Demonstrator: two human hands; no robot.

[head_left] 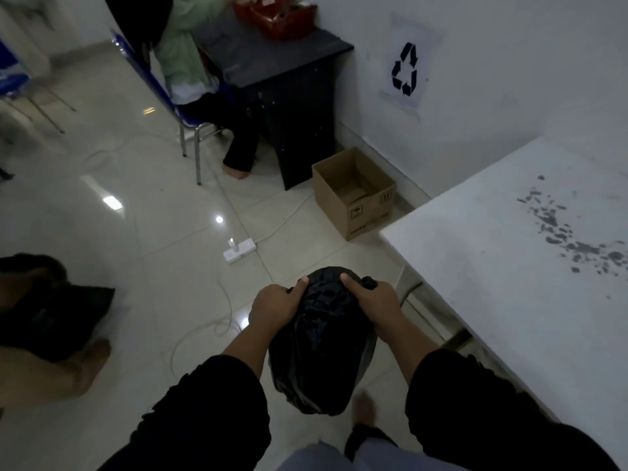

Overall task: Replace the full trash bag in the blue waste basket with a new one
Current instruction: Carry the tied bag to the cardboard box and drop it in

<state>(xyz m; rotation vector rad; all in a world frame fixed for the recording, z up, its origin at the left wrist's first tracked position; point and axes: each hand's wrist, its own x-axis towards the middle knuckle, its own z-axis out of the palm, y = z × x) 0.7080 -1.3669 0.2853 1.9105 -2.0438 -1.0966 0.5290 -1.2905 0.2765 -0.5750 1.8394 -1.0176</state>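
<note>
- Two black sleeves reach forward from the bottom edge, and both hands are on one full black plastic trash bag (pixel 323 345) held up over the pale tiled floor (pixel 153 205).
- Left hand (pixel 277 309) grips the bag's gathered top on the left side, fingers curled into the plastic, thumb up on the crown.
- Right hand (pixel 375 302) does the same on the right, fingers wrapped round a bunched twist of the bag's neck, thumb pressing on top.
- That bag bulges and hangs between the forearms, its bottom just in front of a bare foot (pixel 365 407) on the tiles; what fills it cannot be seen.
- One white surface (pixel 509 266) runs along the right, marked with a scatter of dark grey flecks.
- One open brown cardboard box (pixel 353 195) sits on the floor against the white wall, between that surface and a black desk (pixel 289 96); it looks hollow, only its own flaps showing inside.
- One red plastic basket (pixel 278 18) stands on the black desk, contents too dim to tell.
- One printed sheet with a black recycling symbol (pixel 404 68) is stuck on the wall.
- One white power strip (pixel 239 250) lies on the tiles ahead of the bag, white cables trailing from it.
- A seated person in a green top (pixel 185 52) occupies a blue chair at the desk.
</note>
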